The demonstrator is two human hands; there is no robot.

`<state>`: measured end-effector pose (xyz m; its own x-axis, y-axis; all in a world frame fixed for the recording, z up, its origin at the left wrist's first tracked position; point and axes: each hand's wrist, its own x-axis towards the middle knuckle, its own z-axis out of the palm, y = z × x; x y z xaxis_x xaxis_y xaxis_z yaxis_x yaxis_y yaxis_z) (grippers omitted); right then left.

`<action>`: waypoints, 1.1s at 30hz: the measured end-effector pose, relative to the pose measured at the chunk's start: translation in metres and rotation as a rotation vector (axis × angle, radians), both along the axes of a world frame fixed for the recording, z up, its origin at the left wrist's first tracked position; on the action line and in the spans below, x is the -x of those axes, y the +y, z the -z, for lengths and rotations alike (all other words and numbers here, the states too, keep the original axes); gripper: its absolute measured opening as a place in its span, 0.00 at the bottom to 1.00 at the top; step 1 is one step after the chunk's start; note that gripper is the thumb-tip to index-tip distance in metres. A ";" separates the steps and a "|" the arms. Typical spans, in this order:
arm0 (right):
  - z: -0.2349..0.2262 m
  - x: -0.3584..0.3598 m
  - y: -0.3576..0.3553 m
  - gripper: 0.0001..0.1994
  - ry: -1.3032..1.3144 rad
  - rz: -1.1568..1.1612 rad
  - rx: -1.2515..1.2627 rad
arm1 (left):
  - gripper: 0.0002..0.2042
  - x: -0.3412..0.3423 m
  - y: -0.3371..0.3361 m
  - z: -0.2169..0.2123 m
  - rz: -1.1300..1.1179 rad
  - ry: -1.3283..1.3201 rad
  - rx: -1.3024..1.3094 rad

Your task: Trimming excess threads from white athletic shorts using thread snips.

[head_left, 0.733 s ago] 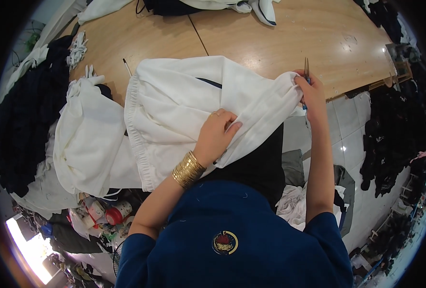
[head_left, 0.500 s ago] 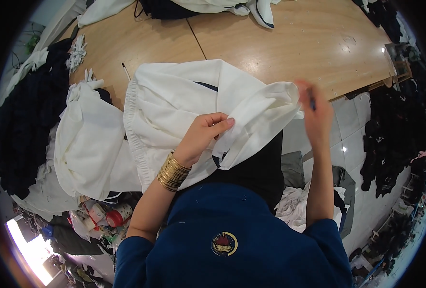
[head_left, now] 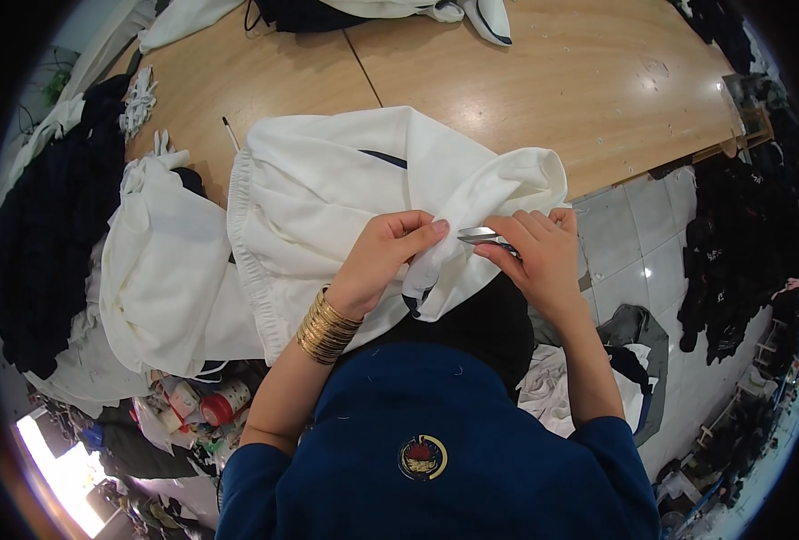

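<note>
the left hand pinches a fold of the white garment at the bench edge; the right hand grips small metal snips — long axis level, tips pointing left at the fold. a red-and-white tin sits lower left; bare wood lies beyond.

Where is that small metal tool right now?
The metal tool is pinched in the right hand, centre of the head view, against the white garment, beside the left hand.
</note>
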<state>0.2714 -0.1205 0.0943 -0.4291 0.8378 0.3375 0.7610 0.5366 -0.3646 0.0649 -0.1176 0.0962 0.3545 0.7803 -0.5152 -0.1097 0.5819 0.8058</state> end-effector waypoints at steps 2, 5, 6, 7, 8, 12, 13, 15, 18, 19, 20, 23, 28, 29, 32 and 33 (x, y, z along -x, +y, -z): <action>0.000 0.001 0.000 0.13 0.002 -0.001 -0.010 | 0.09 0.000 0.000 0.001 0.004 0.001 0.024; 0.001 0.002 -0.001 0.13 -0.001 -0.009 -0.022 | 0.09 -0.001 0.000 0.001 0.008 -0.017 0.023; 0.000 0.003 -0.001 0.13 0.006 -0.008 -0.023 | 0.09 0.000 0.000 0.002 0.009 -0.017 0.022; 0.001 0.003 -0.001 0.13 0.014 -0.008 -0.023 | 0.09 0.000 0.000 0.003 0.013 -0.021 0.023; 0.001 0.004 -0.001 0.13 0.015 -0.009 -0.023 | 0.09 0.001 -0.001 0.004 0.017 -0.026 0.024; 0.000 0.006 -0.001 0.12 0.016 -0.022 -0.028 | 0.09 0.000 -0.001 0.005 0.021 -0.019 0.021; 0.000 0.006 -0.001 0.12 0.020 -0.024 -0.027 | 0.09 -0.001 -0.001 0.006 0.028 -0.023 0.018; 0.001 0.005 -0.002 0.12 0.005 -0.023 -0.016 | 0.09 -0.001 -0.001 0.006 0.036 -0.029 0.013; 0.001 0.000 0.000 0.12 0.054 0.010 0.012 | 0.10 -0.001 -0.001 0.002 0.014 -0.046 0.031; 0.001 -0.002 0.002 0.12 0.119 0.039 0.026 | 0.10 0.006 0.000 -0.001 -0.057 0.013 -0.021; -0.003 -0.009 0.005 0.12 0.115 0.049 0.022 | 0.10 0.014 0.002 -0.003 -0.122 0.066 -0.074; -0.009 -0.036 0.017 0.12 0.510 0.404 0.052 | 0.11 0.106 0.029 0.015 -0.699 -0.321 -0.268; 0.013 -0.089 0.023 0.13 0.631 0.686 0.183 | 0.16 0.234 0.054 -0.019 -0.691 0.004 -0.220; 0.036 -0.096 0.020 0.12 0.596 0.696 0.281 | 0.18 0.246 0.054 -0.007 -0.800 -0.001 -0.150; 0.078 -0.087 0.003 0.12 0.651 0.681 0.421 | 0.21 0.210 0.044 0.017 -0.932 0.741 -0.575; 0.085 -0.081 -0.002 0.11 0.745 0.640 0.465 | 0.21 0.205 0.044 0.025 -0.906 0.851 -0.734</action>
<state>0.3522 -0.1224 0.0094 0.3138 0.9465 -0.0755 0.3542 -0.1905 -0.9156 -0.1403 -0.0737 0.0710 -0.6016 0.7427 0.2941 0.4465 0.0074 0.8947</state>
